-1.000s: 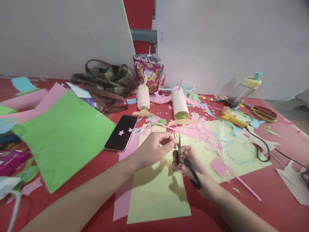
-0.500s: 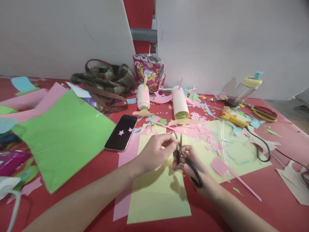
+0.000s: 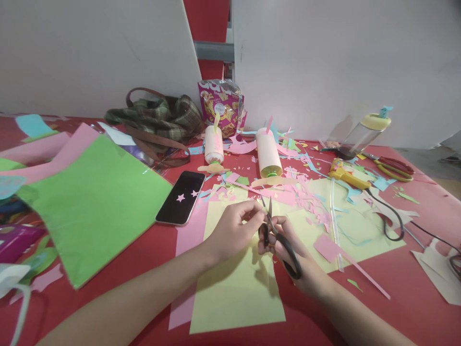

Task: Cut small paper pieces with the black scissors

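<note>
My right hand (image 3: 293, 257) grips black-handled scissors (image 3: 279, 238), blades pointing up and away from me. My left hand (image 3: 234, 228) is pinched on a tiny piece of paper right at the blades; the piece is too small to make out. Both hands hover over a pale yellow sheet (image 3: 236, 288) that lies on a pink sheet (image 3: 183, 293) on the red table (image 3: 414, 288).
A black phone (image 3: 181, 197) with pink paper stars lies left of my hands. A large green sheet (image 3: 90, 202), a plaid bag (image 3: 158, 120), a snack pouch (image 3: 221, 105), two paper-wrapped bottles (image 3: 268, 154), a yellow glue gun (image 3: 347, 178), red-yellow scissors (image 3: 392, 168) and paper scraps surround them.
Both hands have shifted slightly toward me and to the right; the scissor blades have tilted a little. The pinch on the small piece has stayed.
</note>
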The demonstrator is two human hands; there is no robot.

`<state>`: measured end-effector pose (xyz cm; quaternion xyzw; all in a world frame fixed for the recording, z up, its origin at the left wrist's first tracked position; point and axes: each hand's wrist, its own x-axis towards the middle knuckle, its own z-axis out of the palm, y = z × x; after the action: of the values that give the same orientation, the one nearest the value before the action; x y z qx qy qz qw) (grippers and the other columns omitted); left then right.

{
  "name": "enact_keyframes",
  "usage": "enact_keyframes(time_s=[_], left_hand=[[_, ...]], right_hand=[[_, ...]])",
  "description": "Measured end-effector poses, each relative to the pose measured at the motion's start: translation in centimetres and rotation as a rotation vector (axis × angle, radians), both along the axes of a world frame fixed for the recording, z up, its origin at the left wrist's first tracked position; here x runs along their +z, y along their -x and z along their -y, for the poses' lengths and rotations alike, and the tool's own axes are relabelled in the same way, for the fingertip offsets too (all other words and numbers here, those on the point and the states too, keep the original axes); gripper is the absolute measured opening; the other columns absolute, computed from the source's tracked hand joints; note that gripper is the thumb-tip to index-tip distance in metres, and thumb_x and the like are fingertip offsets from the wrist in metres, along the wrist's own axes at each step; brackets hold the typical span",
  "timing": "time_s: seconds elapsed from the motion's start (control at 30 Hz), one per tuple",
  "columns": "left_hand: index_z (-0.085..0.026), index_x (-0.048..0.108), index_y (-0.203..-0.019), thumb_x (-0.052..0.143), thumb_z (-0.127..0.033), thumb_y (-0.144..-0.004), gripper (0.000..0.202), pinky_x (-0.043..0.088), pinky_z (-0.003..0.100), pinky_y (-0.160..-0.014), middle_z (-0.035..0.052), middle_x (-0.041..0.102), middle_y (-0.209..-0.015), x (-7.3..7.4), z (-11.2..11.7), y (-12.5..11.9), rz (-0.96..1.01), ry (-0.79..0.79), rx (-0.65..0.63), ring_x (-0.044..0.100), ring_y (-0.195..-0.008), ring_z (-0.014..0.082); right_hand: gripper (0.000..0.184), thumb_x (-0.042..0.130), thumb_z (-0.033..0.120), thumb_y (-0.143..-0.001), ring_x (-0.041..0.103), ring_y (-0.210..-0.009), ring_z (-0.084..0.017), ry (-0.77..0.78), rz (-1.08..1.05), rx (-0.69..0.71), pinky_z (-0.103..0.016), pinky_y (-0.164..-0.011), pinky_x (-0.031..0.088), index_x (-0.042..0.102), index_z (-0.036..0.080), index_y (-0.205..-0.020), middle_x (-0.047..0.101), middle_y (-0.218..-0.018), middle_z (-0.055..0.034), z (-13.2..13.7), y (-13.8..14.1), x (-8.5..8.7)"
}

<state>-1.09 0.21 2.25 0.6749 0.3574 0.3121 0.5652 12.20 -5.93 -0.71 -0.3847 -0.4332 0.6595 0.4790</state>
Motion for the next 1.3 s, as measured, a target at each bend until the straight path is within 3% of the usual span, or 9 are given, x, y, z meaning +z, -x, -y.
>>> enact_keyframes(time_s=[0.43,0.93,1.3], left_hand=[[-0.015,0.041,-0.058,0.037,-0.022,-0.078,0.021,0.035,0.019,-0.053,-0.0040,0.045,-0.056,0.2,-0.2,0.1,-0.040,-0.040,0.012,0.045,-0.054,0.0071],[-0.015,0.039,-0.056,0.037,-0.018,-0.076,0.021,0.031,0.018,-0.053,-0.0051,0.039,-0.056,0.6,-0.9,0.5,-0.103,-0.116,-0.037,0.036,-0.053,0.0056],[-0.015,0.049,-0.064,0.038,-0.021,-0.075,0.017,0.032,0.018,-0.053,-0.0037,0.044,-0.059,1.3,-1.7,1.3,-0.246,-0.162,-0.132,0.040,-0.057,0.0073]], right_hand=[[0.021,0.046,0.039,-0.075,0.045,-0.067,-0.013,-0.015,0.074,-0.004,-0.027,-0.066,0.037,0.035,0.025,-0.086,0.042,-0.078,-0.0009,0.0,0.0,0.2],[0.024,0.051,0.037,-0.073,0.043,-0.061,-0.011,-0.016,0.000,0.031,-0.028,-0.062,0.037,0.034,0.025,-0.085,0.039,-0.076,0.0017,-0.1,0.0,0.3],[0.025,0.051,0.038,-0.073,0.043,-0.058,-0.010,-0.014,0.031,0.080,-0.026,-0.056,0.035,0.033,0.025,-0.085,0.040,-0.073,0.0020,-0.1,-0.1,0.0]])
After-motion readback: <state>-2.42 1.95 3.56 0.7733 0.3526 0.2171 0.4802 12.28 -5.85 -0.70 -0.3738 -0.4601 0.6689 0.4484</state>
